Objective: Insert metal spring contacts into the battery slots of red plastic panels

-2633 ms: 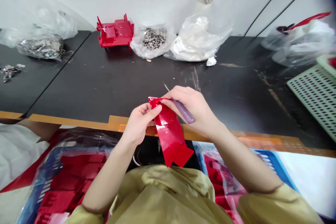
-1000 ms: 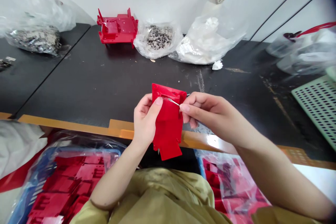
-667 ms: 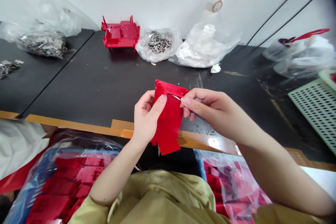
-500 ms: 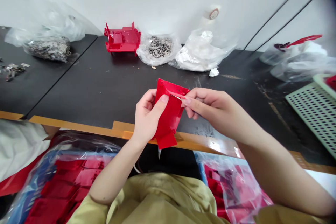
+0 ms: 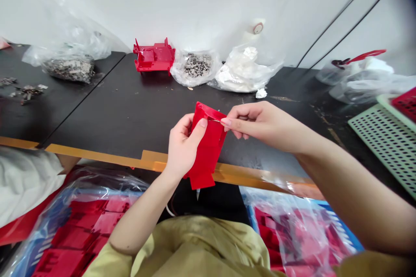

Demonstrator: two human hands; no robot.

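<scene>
My left hand (image 5: 185,145) is closed round the left edge of a red plastic part (image 5: 209,151), thumb across its face. The part is tilted above the front edge of the table, with a flap at its lower end. My right hand (image 5: 250,121) is closed in a pinch by the part's upper right edge. A thin shiny strip (image 5: 213,120) runs from the right fingertips across the upper part of the red piece; its far end is near the left thumb. How far the strip sits in the red part is unclear.
Along the wall stand a red plastic housing (image 5: 155,57), a bag of small metal pieces (image 5: 196,66) and a bag with white contents (image 5: 245,71). Another bag of metal pieces (image 5: 69,67) lies left. At right is a green basket (image 5: 383,134). Below, blue crates hold red parts (image 5: 74,233).
My right hand has shifted slightly left and up, and the thin strip shows more clearly at its fingertips. The left hand keeps its grip on the red part. The view has turned a little.
</scene>
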